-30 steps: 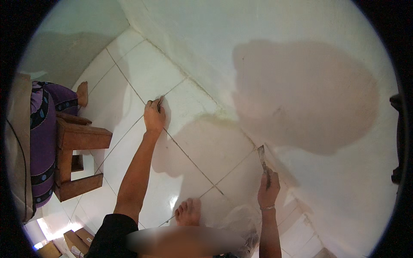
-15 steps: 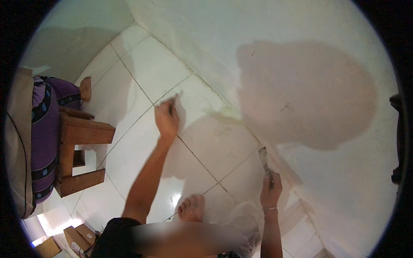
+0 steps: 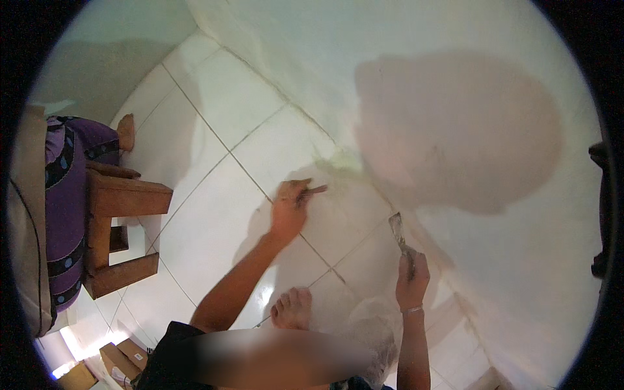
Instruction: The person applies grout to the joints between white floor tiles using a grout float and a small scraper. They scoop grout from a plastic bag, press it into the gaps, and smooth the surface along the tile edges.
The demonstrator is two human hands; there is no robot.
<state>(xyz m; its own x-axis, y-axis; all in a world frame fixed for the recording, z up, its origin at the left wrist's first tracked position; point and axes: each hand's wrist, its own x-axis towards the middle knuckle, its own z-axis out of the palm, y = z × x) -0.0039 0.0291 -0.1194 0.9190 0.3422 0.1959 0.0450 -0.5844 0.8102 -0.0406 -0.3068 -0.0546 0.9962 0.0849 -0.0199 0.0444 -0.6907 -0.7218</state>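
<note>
- Stool of brown wood, with a person in purple cloth seated by it, bounds your left side; swing your left forearm clear of both.
- Left hand: your fingers are closed on a thin piece — blurred, its kind unclear — low over the floor tiles; contact cannot be told. A flat, light angle should mark them least.
- Bare foot, just below that hand: better to stroke away from your toes.
- Green patch, by the seam of floor and wall: short, even strokes would suit it.
- Scraper: its blade points at the seam; a shallow tilt should spare the wall.
- Right hand: clamped round the scraper's handle, well apart from your left — a loose wrist probably gives finer control.
- Shadow on the wall: lean so it misses your work.
</note>
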